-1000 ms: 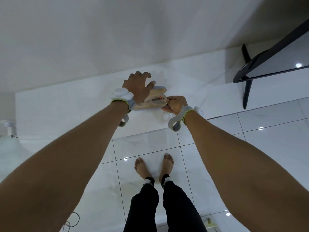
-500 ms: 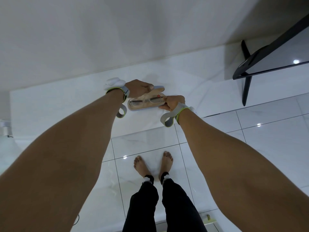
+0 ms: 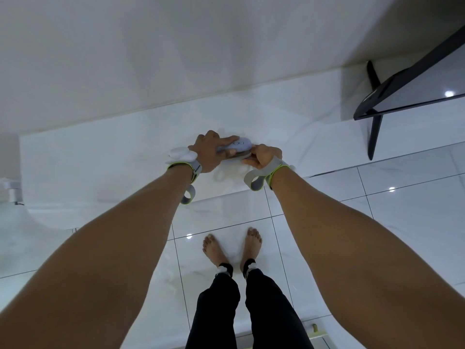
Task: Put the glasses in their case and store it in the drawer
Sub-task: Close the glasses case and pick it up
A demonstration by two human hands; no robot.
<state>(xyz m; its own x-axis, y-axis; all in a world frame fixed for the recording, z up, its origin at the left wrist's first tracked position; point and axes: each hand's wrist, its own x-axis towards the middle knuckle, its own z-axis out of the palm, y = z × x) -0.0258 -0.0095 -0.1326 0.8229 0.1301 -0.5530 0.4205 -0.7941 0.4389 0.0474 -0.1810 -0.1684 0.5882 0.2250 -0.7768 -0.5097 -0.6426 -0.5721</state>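
Observation:
A pale grey-white glasses case [image 3: 239,146] lies on the white counter top [image 3: 100,157], its lid down over the base. My left hand [image 3: 210,152] is laid over the case's left half, with one finger stretched along the lid. My right hand [image 3: 261,156] pinches the case's right end. The glasses are hidden inside the case. No drawer shows in this view.
A black monitor [image 3: 415,91] on a thin black stand [image 3: 375,132] occupies the counter's right end. A white wall rises behind the counter. Glossy white floor tiles and my bare feet [image 3: 231,248] lie below the counter's front edge [image 3: 226,195]. A small white device [image 3: 11,190] sits at far left.
The case was open with the glasses visible inside; my left hand has brought the lid down and now presses on it. My right hand has stayed at the case's right end.

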